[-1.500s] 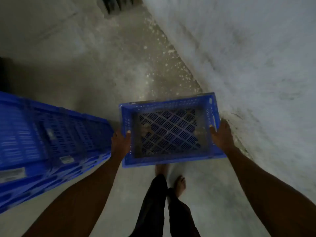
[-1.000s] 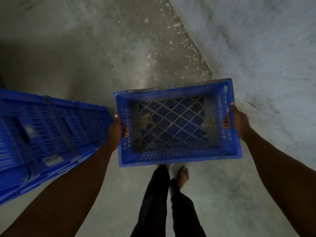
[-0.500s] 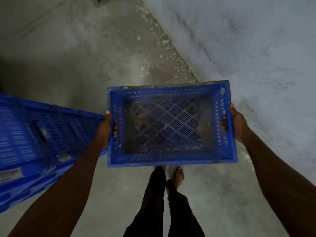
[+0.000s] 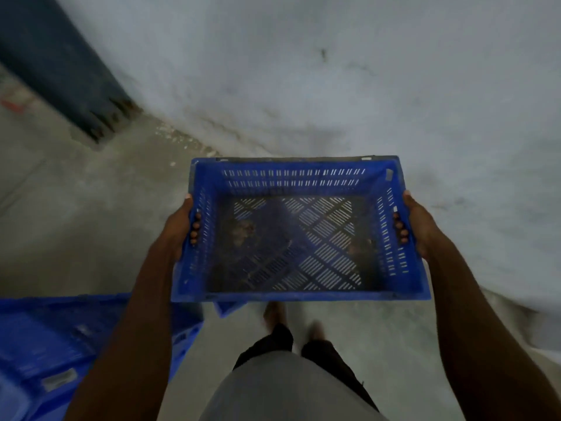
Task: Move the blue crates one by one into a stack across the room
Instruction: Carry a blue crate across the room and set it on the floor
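I hold the crate (image 4: pixel 299 229) level between my hands, off the floor (image 4: pixel 69 214) and in front of my waist, its long axis running straight across from one hand to the other. My left hand (image 4: pixel 179 230) grips the short wall on its side, fingers curled through the handle slot so the tips show inside; my right hand (image 4: pixel 420 226) grips the opposite slot the same way. Neither hand is nearer, so the load sits evenly. The crate is hard blue plastic, rectangular, with slotted walls and a lattice bottom carrying some dirt. The other crates (image 4: pixel 54 354) lie below and outside my left forearm, blurred. A rough pale wall (image 4: pixel 334 71) stands just beyond the crate's far rim, so I judge I must turn or step away to carry it onward.
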`<state>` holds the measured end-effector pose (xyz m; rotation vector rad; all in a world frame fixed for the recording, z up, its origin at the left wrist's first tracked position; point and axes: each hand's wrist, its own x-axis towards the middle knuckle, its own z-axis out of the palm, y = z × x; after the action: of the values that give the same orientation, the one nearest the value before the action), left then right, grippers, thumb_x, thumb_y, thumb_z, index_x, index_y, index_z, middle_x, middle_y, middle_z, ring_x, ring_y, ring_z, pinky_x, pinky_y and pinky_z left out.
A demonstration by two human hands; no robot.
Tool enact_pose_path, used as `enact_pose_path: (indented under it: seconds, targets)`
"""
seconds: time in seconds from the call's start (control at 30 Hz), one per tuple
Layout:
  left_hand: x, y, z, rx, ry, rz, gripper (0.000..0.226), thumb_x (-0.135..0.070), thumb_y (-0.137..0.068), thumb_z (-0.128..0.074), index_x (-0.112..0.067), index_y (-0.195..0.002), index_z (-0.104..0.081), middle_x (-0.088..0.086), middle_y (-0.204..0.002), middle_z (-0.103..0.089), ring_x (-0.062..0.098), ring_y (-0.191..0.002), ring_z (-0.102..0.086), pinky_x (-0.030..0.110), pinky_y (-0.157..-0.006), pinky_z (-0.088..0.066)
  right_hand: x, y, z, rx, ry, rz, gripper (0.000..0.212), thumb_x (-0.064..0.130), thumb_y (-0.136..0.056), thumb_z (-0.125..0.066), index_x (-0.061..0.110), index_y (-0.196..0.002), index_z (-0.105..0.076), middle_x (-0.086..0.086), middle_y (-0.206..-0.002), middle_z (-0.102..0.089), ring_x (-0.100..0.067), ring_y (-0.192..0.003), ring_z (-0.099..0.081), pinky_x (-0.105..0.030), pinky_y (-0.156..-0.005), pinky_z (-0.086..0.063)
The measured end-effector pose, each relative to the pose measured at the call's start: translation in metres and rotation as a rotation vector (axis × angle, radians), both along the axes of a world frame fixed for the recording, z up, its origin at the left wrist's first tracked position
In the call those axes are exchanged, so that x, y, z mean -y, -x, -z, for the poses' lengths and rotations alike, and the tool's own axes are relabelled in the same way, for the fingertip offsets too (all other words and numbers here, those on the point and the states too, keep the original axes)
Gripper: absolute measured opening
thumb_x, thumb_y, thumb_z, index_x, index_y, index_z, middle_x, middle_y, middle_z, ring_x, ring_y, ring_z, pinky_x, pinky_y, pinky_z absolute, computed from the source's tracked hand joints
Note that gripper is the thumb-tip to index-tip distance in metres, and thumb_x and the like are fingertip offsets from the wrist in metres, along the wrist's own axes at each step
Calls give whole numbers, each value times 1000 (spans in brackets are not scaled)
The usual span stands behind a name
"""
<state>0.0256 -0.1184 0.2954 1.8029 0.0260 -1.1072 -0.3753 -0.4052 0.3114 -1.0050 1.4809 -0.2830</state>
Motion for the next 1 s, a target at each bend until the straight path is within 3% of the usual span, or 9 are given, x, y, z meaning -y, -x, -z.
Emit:
enact_pose_path:
  seconds: [0.23, 0.47, 0.8, 1.0]
  targets:
    - [97, 101, -62, 72, 66, 444, 58, -72, -94, -43, -17, -76, -50, -1, -59, -39, 13, -45, -32, 27, -43, -30, -85, 184, -41, 72, 29, 362, 63, 77, -88, -44, 16, -74, -49, -2, -62, -43, -13, -44, -36, -23, -38, -32]
    - [142, 290, -97, 120, 131, 832, 59, -74, -91, -46, -17, -76, -55, -1, -60, -45, 12, -49, -36, 27, -47, -32, -239, 373, -62, 133, 85, 720, 59, 75, -89, -44, 18, -77, -49, 1, -59, -46, -12, -45, -39, -23, -39, -35]
    - [83, 636, -103, 111, 163, 1355, 62, -79, -87, -46, -19, -75, -52, -2, -59, -41, 11, -44, -32, 22, -38, -30, -514, 612, -71, 25, 105, 1253, 54, 69, -92, -41, 18, -76, -48, 1, -57, -44, -12, -41, -35, -22, -37, -32]
    - [18, 838, -95, 47, 149, 1661, 59, -76, -89, -46, -18, -76, -51, 0, -59, -41, 13, -45, -34, 23, -41, -33, -670, 718, -68, 35, 82, 1530, 56, 69, -94, -40, 17, -77, -49, 0, -59, -44, -12, -44, -37, -23, -38, -33]
